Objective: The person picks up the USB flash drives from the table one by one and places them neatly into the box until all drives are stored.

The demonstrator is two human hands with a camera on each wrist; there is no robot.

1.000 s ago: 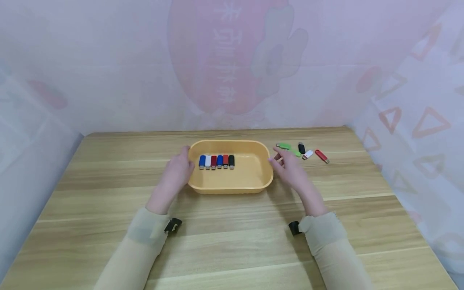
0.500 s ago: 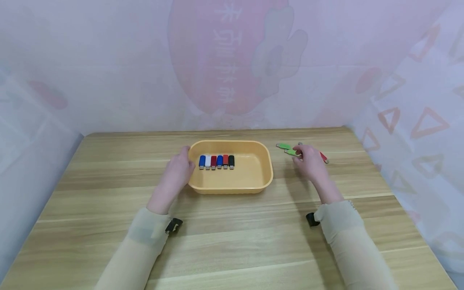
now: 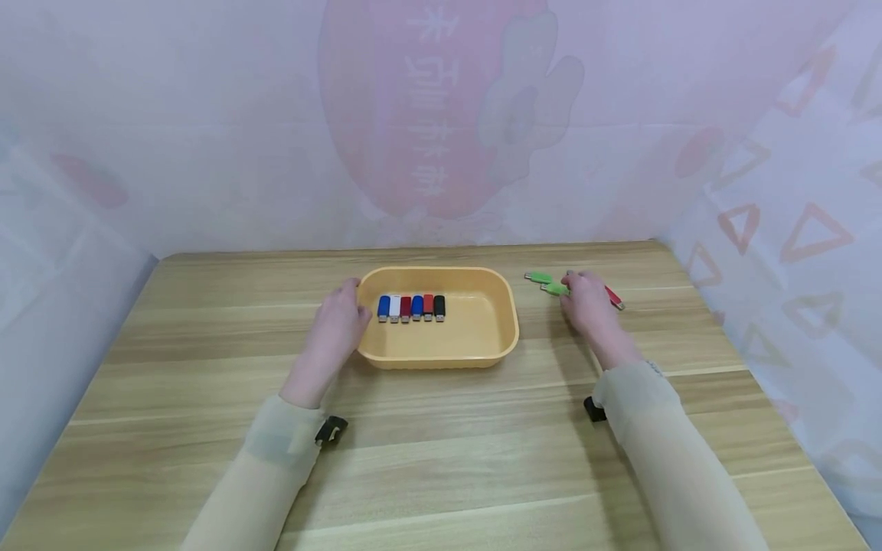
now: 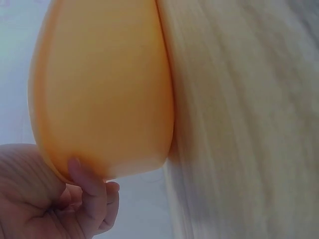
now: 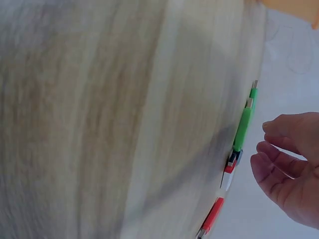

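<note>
Looking from the near edge of the wooden table (image 3: 441, 459) outward, we first see two sleeved forearms with a small black clip at each wrist. Our left hand (image 3: 336, 325) rests against the left end of the yellow tray (image 3: 482, 337); in the left wrist view its fingers (image 4: 87, 186) curl round the tray's rim and hold it. Inside the tray, toward its far left, six flash drives (image 3: 411, 308) lie side by side in a row, touching: blue, white, dark red, blue, red and black. To the right of the tray, well apart from it, our right hand (image 3: 587, 304) hovers over a small group of loose flash drives on the table. The right wrist view shows the fingers (image 5: 279, 149) relaxed, slightly bent and apart, just beside the drives and gripping nothing. Two green drives (image 3: 547, 284) lie just left of the hand, and a red drive (image 3: 615, 298) shows at its right side. In the right wrist view a black drive and a white drive (image 5: 227, 180) lie between the green and the red. A pale patterned curtain (image 3: 441, 115) hangs behind the table's far edge.
</note>
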